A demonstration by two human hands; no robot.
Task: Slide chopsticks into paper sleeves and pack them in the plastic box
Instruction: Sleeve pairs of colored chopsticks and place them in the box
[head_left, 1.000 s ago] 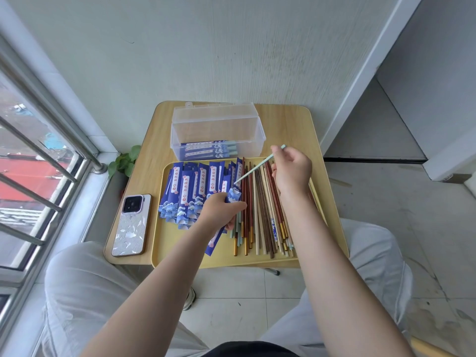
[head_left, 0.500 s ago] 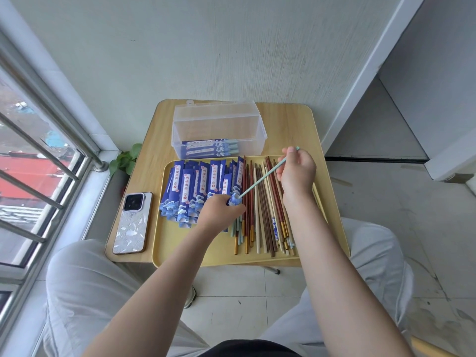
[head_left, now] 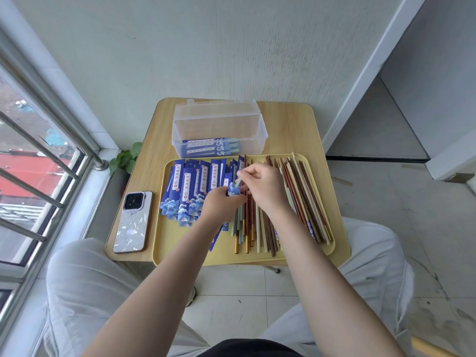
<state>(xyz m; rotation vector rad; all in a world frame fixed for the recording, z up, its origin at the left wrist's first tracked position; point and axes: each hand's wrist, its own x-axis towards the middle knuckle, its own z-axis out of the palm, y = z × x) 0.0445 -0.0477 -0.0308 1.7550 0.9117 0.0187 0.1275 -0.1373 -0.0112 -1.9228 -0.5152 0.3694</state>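
My left hand (head_left: 222, 205) grips a blue paper sleeve (head_left: 233, 189) over the yellow tray (head_left: 177, 249). My right hand (head_left: 265, 188) pinches the top of a pale green chopstick (head_left: 238, 181), most of which sits inside that sleeve. Several empty blue sleeves (head_left: 189, 191) lie fanned on the tray's left half. Loose chopsticks (head_left: 298, 199) in red, brown, cream and green cover its right half. Behind the tray stands the clear plastic box (head_left: 219, 124), open, with a few sleeved chopsticks (head_left: 210, 148) at its bottom.
A phone (head_left: 131, 222) in a pale patterned case lies on the wooden table (head_left: 291, 124) left of the tray. A small green plant (head_left: 126, 158) sits by the window rail at the left. A white wall stands close behind the table.
My right hand has moved left and down toward my left hand, pushing the green chopstick deep into the sleeve. Only its top end shows now.
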